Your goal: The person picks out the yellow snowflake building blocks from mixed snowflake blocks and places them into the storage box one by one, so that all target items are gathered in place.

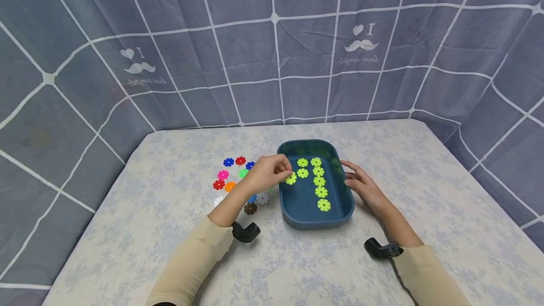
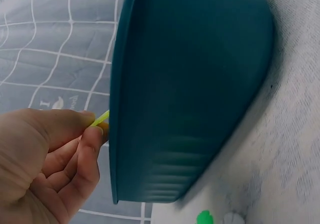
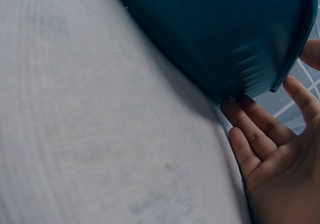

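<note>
My left hand reaches over the left rim of a dark teal plastic bin. Between its thumb and index finger it pinches a yellow-green notched disc, seen edge-on as a thin strip in the left wrist view. Inside the bin lie several more yellow-green discs: a column on the right and a short pair to its left. My right hand touches the bin's right side, its fingers loosely extended. In the right wrist view, fingertips meet the lower outer wall.
Left of the bin, loose notched discs in several colours lie on the pale floral cloth, among them a red disc, a brown disc and an orange disc; my left arm covers some. A grey checked curtain hangs behind the table.
</note>
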